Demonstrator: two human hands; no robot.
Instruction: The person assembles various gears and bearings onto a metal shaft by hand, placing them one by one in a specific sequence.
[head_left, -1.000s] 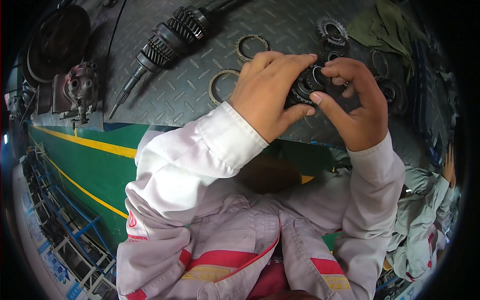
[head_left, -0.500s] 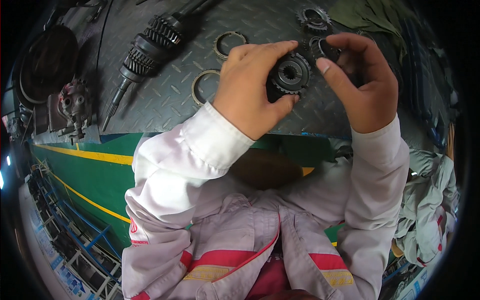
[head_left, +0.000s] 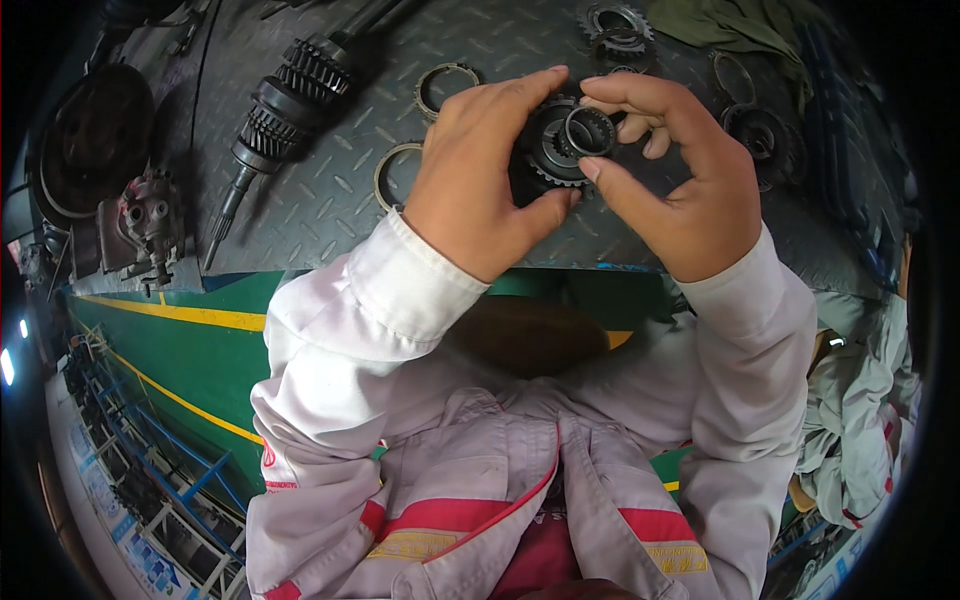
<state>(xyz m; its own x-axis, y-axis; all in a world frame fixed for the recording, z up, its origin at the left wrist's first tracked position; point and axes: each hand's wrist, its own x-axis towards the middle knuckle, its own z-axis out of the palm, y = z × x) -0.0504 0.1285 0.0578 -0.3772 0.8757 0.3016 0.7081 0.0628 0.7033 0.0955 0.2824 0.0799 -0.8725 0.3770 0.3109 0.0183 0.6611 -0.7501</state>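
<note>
While the person bends over the metal table (head_left: 330, 195), I can see a dark, round gear (head_left: 549, 152) lying before them, its rim cut into small teeth and its face stepped in circles, with a dull shine along the edges. Reading from that gear, with 12 o'clock pointing away from the wearer, a smaller ring (head_left: 604, 130) sits at about 2 o'clock, tilted, narrow-walled, dark inside and brighter along its lip. It overlaps the gear to my eye, though I cannot tell whether the two touch. The right hand (head_left: 690, 170) comes in from 3 o'clock and grasps this ring between thumb and forefinger, the other fingers bent loosely behind, the forearm rising from between 4 and 5. The left hand (head_left: 480, 170) curves around the gear's 9 o'clock side, back of the hand up, long fingers reaching toward 12 and thumb toward 6; whether it really grips the gear I cannot tell. Its white sleeve enters from between 7 and 8. Two thin metal hoops lie beyond that hand, one (head_left: 420, 95) toward 10, the other (head_left: 379, 178) near 9. Further out, a geared shaft (head_left: 290, 95) slants between 9 and 10, and a green cloth (head_left: 720, 22) is bunched near 2.
</note>
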